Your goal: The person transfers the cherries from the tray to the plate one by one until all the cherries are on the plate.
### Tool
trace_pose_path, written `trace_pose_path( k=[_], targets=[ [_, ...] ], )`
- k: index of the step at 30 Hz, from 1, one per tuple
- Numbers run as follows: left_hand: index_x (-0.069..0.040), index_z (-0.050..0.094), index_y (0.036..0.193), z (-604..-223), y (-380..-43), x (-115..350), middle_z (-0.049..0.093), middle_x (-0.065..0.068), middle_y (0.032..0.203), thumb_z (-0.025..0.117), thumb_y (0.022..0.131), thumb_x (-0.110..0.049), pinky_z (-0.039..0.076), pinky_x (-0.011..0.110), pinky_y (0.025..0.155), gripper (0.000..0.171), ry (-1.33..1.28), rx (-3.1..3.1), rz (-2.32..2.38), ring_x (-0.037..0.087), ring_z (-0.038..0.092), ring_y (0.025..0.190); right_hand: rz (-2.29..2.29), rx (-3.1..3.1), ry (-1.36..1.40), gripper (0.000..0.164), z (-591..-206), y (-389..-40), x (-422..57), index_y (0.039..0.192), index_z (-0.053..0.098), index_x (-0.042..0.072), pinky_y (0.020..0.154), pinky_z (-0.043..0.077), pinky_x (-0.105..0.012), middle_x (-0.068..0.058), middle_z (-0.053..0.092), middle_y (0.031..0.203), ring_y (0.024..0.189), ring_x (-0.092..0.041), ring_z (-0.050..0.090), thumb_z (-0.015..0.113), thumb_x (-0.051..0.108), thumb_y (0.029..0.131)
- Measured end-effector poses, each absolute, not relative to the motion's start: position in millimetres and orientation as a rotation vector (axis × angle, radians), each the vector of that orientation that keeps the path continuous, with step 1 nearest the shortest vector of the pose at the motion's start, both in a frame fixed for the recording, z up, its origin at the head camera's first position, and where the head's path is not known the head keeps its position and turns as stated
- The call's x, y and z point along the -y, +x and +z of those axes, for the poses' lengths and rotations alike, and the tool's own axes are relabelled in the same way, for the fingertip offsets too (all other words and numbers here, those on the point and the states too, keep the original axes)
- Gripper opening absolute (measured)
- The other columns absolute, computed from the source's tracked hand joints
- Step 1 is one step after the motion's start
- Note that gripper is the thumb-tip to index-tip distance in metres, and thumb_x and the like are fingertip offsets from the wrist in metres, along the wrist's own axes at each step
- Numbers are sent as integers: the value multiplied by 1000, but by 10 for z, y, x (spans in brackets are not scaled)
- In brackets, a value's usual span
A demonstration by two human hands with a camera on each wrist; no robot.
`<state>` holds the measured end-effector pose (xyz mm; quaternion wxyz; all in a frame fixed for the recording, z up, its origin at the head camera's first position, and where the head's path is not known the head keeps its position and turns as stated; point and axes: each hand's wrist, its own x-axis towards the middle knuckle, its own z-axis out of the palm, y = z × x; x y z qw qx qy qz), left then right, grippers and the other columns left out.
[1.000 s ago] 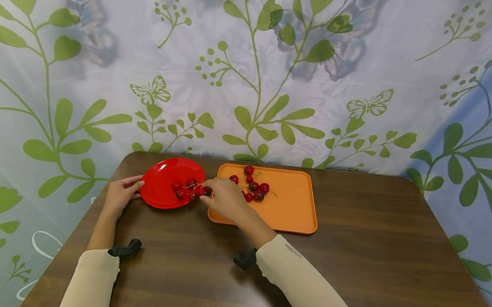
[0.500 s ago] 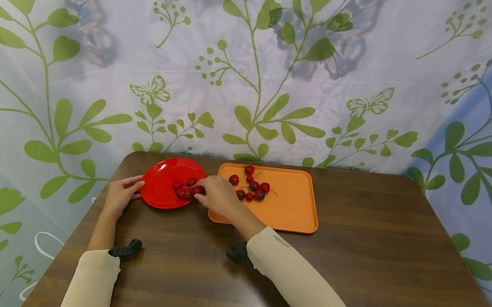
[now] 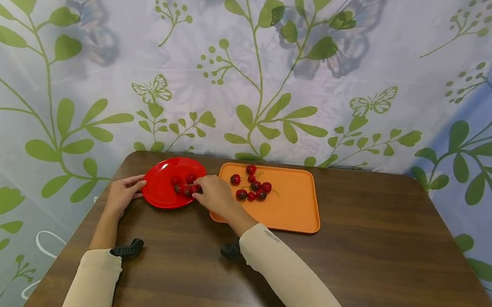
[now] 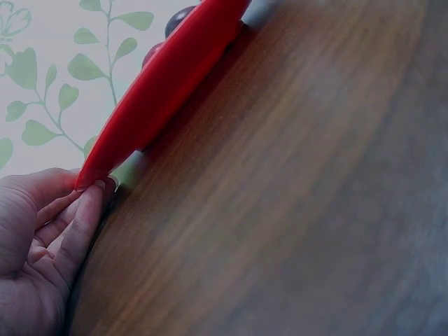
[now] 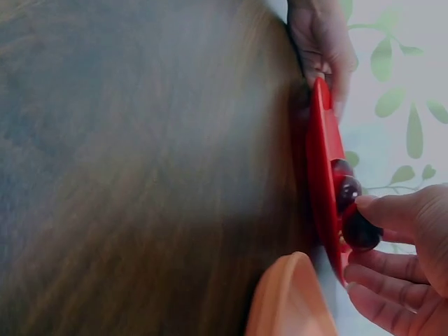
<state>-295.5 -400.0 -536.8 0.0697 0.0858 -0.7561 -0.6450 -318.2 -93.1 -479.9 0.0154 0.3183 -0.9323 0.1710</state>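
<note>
My left hand pinches the left rim of a round red plate, thumb above and fingers below, as the left wrist view shows. Several dark red cherries lie in the right part of the plate. Over the plate's right rim, my right hand pinches a dark cherry between thumb and fingers. That cherry is mostly hidden in the head view. More cherries, some with green stems, lie on the left half of an orange tray to the right of the plate.
The plate and tray stand side by side near the back edge of a brown wooden table. Behind the table hangs a cloth printed with leaves and butterflies. My right forearm reaches across the table in front of the tray.
My right hand has moved left, from the gap beside the tray to the plate's right rim. Cherries in the plate have shifted slightly left. My left hand stays at the plate's rim.
</note>
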Motion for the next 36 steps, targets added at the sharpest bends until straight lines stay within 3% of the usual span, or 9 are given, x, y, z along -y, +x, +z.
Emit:
trace_pose_path(
  k=[13,23,32,36],
  targets=[
    [11,56,137,-5383,-2962,3990,70,-14,94,66,100,-14,60,19,70,46,282,2280,-1923,0,67,77,526,2912,810,36,-4994,-3231,1075,124,74,27,48,47,-20,9,73,112,85,-9,66,74,44,92],
    [12,57,135,-5378,-2976,3979,69,-16,97,67,99,-10,60,19,68,44,267,2265,-1917,-1,67,81,537,2905,751,40,-5003,-3219,1123,124,73,28,49,48,-22,10,73,109,86,-9,66,77,46,89],
    [13,56,136,-5305,-2946,3945,70,-15,94,69,98,-9,61,20,67,46,300,2254,-1956,0,68,77,568,2892,777,50,-4910,-3151,1078,133,68,24,65,58,-27,5,70,124,102,-12,67,76,47,90],
    [14,56,135,-5208,-2897,3896,70,-11,95,68,97,-5,61,22,68,44,303,2264,-1962,2,68,78,577,2881,804,51,-4837,-3094,1014,134,68,23,62,58,-26,4,69,128,104,-13,67,76,47,90]
  ],
)
